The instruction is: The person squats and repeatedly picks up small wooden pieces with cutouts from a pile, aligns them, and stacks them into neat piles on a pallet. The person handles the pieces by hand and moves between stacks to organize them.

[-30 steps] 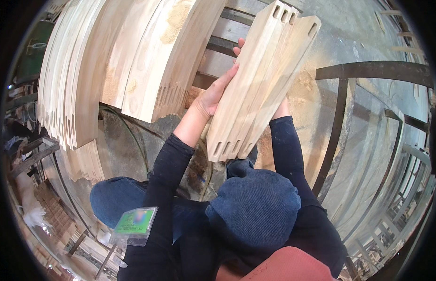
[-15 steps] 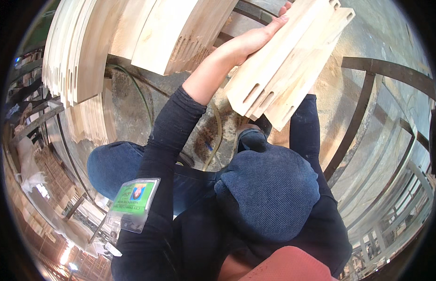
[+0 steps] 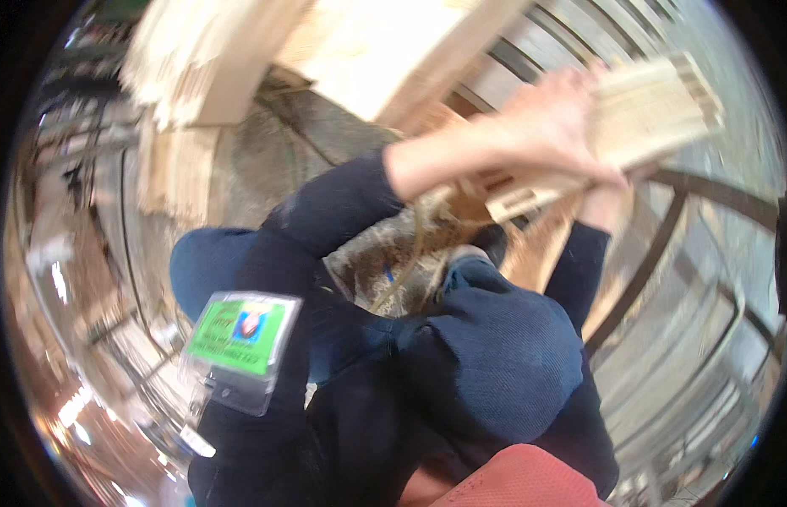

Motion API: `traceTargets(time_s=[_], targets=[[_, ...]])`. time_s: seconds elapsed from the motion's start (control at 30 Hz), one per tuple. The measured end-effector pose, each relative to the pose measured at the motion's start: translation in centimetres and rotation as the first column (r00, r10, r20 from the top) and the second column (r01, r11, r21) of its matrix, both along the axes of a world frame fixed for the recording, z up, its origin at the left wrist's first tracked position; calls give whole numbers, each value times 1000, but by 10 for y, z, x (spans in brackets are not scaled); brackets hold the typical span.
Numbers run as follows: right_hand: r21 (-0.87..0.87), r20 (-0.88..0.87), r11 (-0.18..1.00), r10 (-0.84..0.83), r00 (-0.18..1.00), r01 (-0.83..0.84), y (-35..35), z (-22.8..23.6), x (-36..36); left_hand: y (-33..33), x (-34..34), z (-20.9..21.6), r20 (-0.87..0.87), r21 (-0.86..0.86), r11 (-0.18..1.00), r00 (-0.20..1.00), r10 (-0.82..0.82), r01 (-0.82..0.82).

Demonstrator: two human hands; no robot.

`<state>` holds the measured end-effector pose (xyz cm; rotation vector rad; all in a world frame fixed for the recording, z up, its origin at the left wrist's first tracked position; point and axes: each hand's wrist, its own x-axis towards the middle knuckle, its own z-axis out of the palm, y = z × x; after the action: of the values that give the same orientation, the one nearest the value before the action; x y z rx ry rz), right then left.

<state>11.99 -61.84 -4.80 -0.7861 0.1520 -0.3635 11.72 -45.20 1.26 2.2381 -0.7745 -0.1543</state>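
Observation:
A small bundle of pale wooden boards (image 3: 655,110) with slots cut near the ends is held up at the upper right, blurred by motion. My left hand (image 3: 550,118) lies across its top, gripping it with the thumb along the near edge. Against the lower edge of the same boards is my right hand (image 3: 606,203), holding them from beneath; its fingers are hidden behind the wood. One slotted board end (image 3: 520,201) sticks out below my left wrist.
Large stacks of pale boards (image 3: 233,76) stand at the upper left, with a thick block of wood (image 3: 377,51) beside them. A dark metal frame (image 3: 651,253) is at the right. Sawdust and a hose (image 3: 417,241) lie on the floor between my legs.
The board bundle has swung from steeply slanted toward level and shifted right. My left hand has moved right and down over its top, and my right hand now shows at its lower edge.

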Motion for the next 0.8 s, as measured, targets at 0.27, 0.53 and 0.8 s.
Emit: traceTargets(time_s=[0.27, 0.53, 0.8], targets=[[-293, -41, 927, -258, 965, 235, -22, 66, -15, -4, -16, 52, 2, -165, 986, 1000, 21, -21], [-669, -206, 742, -237, 950, 40, 19, 109, -54, -6, -6, 2, -328, -430, 898, 943, -56, -97], [-258, -55, 926, -299, 953, 275, 76, 160, -36, 42, -17, 85, -76, -279, 944, 984, 163, -177]])
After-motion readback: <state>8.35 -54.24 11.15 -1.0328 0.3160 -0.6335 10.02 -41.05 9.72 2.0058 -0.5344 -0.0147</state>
